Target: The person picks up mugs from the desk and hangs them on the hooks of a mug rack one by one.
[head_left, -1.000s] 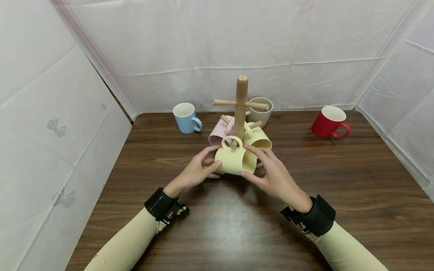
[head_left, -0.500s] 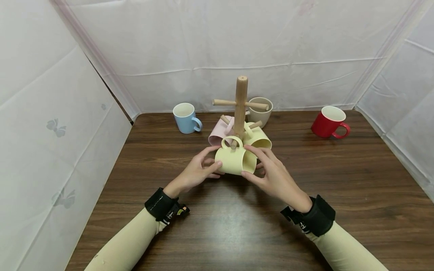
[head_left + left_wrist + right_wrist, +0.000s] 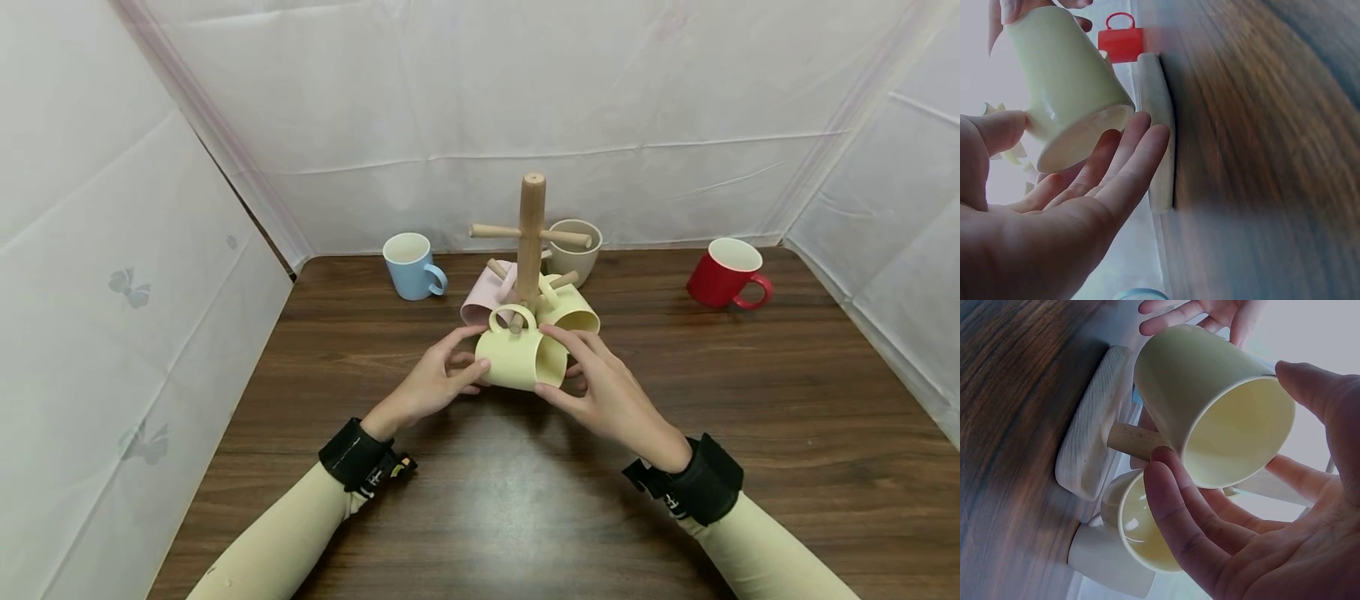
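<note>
A pale yellow mug (image 3: 508, 360) lies on its side at the front of a wooden mug tree (image 3: 530, 250), handle up. A lower peg of the tree passes through the handle loop. My left hand (image 3: 429, 381) holds the mug's bottom end, thumb on the near side and fingers behind. At the rim, my right hand (image 3: 611, 390) grips with thumb and fingers on opposite sides; the right wrist view shows the mug's hollow inside (image 3: 1241, 434). Behind it, a pink mug (image 3: 482, 300) hangs left on the tree and another yellow mug (image 3: 573, 313) hangs right.
A blue mug (image 3: 410, 271) stands at the back left, a red mug (image 3: 722, 275) at the back right. Behind the tree is a beige mug (image 3: 581, 265). Two upper pegs are bare. The tree's base (image 3: 1088, 437) rests on the dark wooden table (image 3: 480, 525).
The head view has tilted slightly, shifting everything a little lower in the picture. Both hands and the yellow mug keep their places on the tree.
</note>
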`<state>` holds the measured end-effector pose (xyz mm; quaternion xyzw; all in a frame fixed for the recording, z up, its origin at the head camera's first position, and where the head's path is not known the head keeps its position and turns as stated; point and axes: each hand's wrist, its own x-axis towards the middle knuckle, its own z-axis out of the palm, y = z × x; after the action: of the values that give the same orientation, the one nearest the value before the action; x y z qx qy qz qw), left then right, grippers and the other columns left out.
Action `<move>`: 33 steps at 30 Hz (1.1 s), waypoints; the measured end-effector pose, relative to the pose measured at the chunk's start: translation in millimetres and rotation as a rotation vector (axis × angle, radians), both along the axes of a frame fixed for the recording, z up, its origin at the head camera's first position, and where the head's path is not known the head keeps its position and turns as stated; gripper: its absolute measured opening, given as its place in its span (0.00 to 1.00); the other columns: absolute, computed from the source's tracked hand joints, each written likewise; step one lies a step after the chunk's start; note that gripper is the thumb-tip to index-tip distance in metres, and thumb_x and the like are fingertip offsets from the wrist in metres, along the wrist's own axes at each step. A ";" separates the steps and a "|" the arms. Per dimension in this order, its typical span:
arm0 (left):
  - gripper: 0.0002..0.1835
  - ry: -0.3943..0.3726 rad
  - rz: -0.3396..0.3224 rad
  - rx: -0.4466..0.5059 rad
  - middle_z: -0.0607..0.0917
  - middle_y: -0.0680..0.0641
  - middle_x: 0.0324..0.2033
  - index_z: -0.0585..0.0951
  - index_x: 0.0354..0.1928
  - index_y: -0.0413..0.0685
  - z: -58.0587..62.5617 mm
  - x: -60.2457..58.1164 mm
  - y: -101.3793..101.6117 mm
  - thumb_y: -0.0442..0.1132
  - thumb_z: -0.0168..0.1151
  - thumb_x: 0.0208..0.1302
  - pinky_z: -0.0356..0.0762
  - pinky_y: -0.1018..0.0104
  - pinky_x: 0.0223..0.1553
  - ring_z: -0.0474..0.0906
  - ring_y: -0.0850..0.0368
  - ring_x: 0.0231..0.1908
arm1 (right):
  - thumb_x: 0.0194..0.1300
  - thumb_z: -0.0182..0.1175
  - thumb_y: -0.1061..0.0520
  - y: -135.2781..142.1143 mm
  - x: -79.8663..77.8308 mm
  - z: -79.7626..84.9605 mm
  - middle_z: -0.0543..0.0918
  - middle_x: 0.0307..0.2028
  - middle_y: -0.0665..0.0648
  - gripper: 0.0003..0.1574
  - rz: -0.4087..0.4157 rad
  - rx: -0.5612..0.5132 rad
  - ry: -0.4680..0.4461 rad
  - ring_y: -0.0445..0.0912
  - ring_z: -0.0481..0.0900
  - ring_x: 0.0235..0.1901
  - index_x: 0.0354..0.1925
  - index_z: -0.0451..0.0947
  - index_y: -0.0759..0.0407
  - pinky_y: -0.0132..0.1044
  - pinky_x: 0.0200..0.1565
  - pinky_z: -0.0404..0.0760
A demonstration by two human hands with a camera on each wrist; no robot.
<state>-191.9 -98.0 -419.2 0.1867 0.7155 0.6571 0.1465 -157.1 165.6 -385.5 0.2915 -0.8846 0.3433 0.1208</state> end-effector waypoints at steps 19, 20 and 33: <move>0.22 0.466 0.271 -0.343 0.81 0.53 0.40 0.71 0.59 0.57 10.4 10.0 -1.5 0.48 0.58 0.63 0.80 0.64 0.31 0.79 0.65 0.34 | 0.57 0.62 0.40 11.2 -3.9 2.0 0.72 0.54 0.51 0.41 -0.032 -0.021 -0.032 0.43 0.80 0.34 0.66 0.61 0.42 0.34 0.32 0.79; 0.22 0.493 0.283 -0.346 0.81 0.53 0.40 0.71 0.59 0.57 11.2 11.2 -0.3 0.48 0.58 0.63 0.80 0.65 0.31 0.78 0.66 0.34 | 0.57 0.62 0.40 12.3 -4.3 2.2 0.73 0.53 0.51 0.40 -0.034 -0.021 -0.024 0.42 0.80 0.34 0.65 0.62 0.44 0.35 0.32 0.80; 0.25 0.811 0.432 -0.310 0.75 0.50 0.50 0.74 0.56 0.50 42.6 8.6 20.3 0.49 0.64 0.58 0.78 0.58 0.36 0.75 0.55 0.44 | 0.59 0.63 0.50 21.6 -29.8 20.3 0.79 0.39 0.53 0.28 -0.098 -0.077 0.204 0.37 0.74 0.22 0.57 0.72 0.52 0.38 0.24 0.76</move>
<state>-183.2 -77.7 -376.6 0.2509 0.8268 0.4325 -0.2578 -187.0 187.3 -365.2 0.2767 -0.8671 0.3392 0.2377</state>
